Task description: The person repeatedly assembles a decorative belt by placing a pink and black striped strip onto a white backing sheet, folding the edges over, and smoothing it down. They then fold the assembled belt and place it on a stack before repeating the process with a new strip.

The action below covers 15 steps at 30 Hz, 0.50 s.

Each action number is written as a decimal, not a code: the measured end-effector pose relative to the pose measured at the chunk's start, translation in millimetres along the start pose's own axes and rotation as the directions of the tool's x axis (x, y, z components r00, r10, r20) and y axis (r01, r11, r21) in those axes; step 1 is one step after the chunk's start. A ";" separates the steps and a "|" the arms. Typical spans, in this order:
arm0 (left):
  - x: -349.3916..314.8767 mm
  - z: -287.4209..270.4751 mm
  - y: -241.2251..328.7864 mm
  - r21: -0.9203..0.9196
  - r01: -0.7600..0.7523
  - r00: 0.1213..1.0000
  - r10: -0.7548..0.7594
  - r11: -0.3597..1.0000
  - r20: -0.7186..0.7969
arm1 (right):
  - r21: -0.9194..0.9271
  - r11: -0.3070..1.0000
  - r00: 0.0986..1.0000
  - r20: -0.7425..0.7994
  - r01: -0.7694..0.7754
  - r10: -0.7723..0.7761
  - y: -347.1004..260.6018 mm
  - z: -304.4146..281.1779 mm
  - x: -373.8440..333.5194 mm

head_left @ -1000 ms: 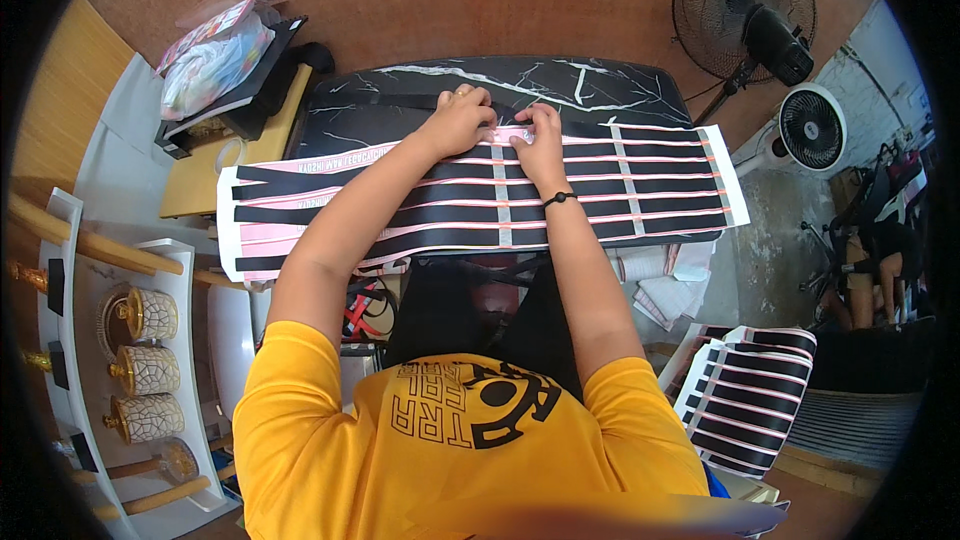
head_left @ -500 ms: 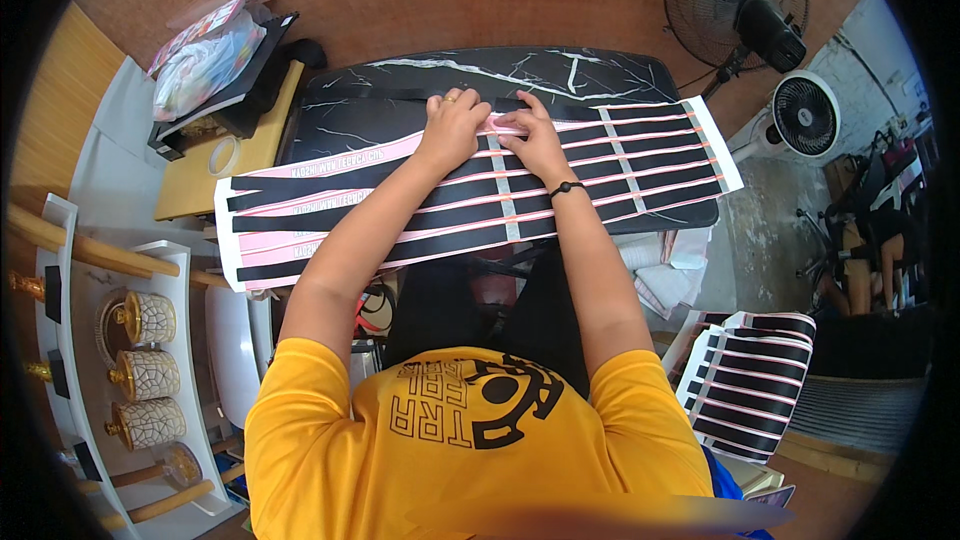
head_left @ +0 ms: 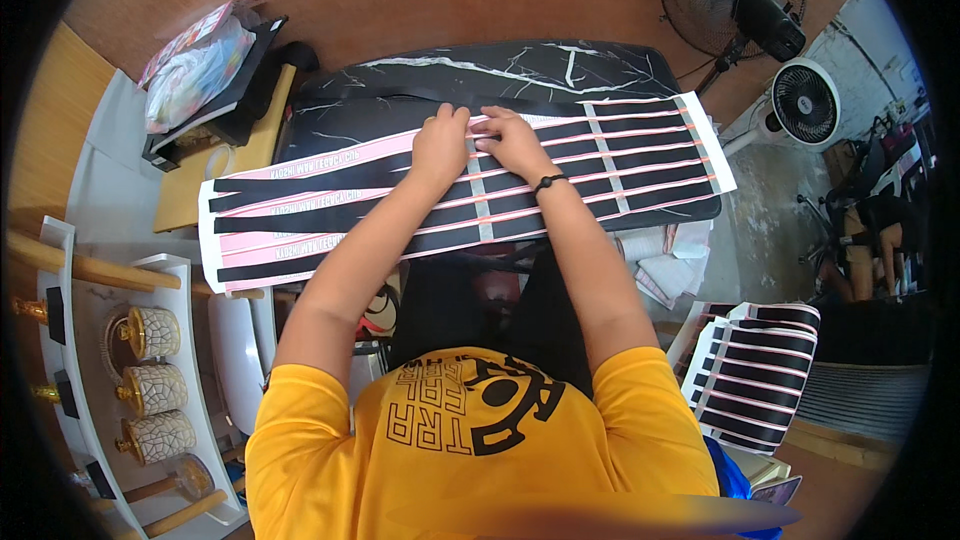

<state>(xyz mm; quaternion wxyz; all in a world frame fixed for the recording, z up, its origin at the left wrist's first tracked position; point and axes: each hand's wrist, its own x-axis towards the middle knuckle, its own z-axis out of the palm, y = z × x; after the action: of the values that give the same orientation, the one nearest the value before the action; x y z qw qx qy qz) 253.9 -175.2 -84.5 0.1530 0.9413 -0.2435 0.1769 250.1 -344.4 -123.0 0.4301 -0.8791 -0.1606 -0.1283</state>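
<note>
A long white-and-pink printed sheet [head_left: 255, 175] lies slantwise on a black marble-patterned table [head_left: 340, 120]. Black ribbons [head_left: 540, 155] run along it in rows, crossed by narrow grey tape strips [head_left: 484, 205]; toward the left their ends lie loose over the pink print. My left hand [head_left: 440, 145] is closed at the far edge of the sheet, fingertips bent down, and hides what is under them. Close beside it, my right hand [head_left: 514, 144] has thumb and forefinger drawn together at the uppermost ribbon. A dark wristband [head_left: 548, 182] circles my right wrist.
Two fans [head_left: 806, 105] stand at the far right. Another ribboned sheet [head_left: 755, 370] hangs curved at the lower right, near folded white cloth [head_left: 668, 265]. A wooden side table [head_left: 190, 185] holds a plastic bag [head_left: 195, 80]; shelves with jars [head_left: 158, 387] are at left.
My hands have shifted slightly left, and the right fingers have come down and closer together. The pink patch between the hands is now covered. The whole view has shifted slightly.
</note>
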 end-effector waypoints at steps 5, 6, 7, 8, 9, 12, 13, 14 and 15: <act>-18.8 9.5 0.3 -0.110 -0.028 0.973 0.002 0.994 -0.232 | 0.022 0.999 1.000 0.019 -0.026 0.025 -3.4 -11.4 -7.7; -20.1 10.2 -0.5 -0.132 -0.029 0.968 -0.005 0.991 -0.253 | 0.025 0.999 0.999 0.009 -0.036 0.035 -5.0 -11.1 -9.2; -20.4 10.5 -1.1 -0.151 -0.016 0.966 -0.024 0.988 -0.256 | 0.028 0.999 1.000 -0.007 -0.023 0.023 -6.4 -10.6 -9.1; -20.4 10.4 -1.1 -0.167 -0.005 0.964 -0.040 0.986 -0.262 | 0.088 0.994 0.998 -0.003 -0.065 0.065 -7.3 -10.1 -8.4; -19.7 9.3 -1.3 -0.182 0.006 0.964 -0.054 0.983 -0.260 | 0.151 0.985 0.996 -0.008 -0.089 0.091 -7.8 -9.3 -7.7; -20.8 3.0 1.9 -0.216 0.036 0.965 -0.090 0.976 -0.245 | 0.122 0.991 0.995 -0.066 -0.063 0.072 -7.8 -5.3 -5.0; -23.4 -0.5 3.6 -0.252 -0.004 0.964 -0.063 0.968 -0.258 | 0.075 0.996 0.995 -0.090 -0.043 0.050 -7.7 -3.1 -5.4; -25.4 -5.1 4.8 -0.290 -0.034 0.966 -0.044 0.957 -0.256 | 0.025 1.000 0.993 -0.115 -0.019 0.022 -7.9 -1.4 -5.9; -26.1 -10.2 6.0 -0.330 -0.071 0.962 -0.022 0.941 -0.270 | 0.076 0.996 0.989 -0.136 -0.044 0.054 -7.5 0.0 -5.2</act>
<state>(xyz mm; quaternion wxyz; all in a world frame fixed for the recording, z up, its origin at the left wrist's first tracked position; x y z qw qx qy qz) 226.9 -165.9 -84.9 0.3413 0.8650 -0.2588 0.2613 242.3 -341.0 -119.6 0.4751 -0.8555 -0.1132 -0.1722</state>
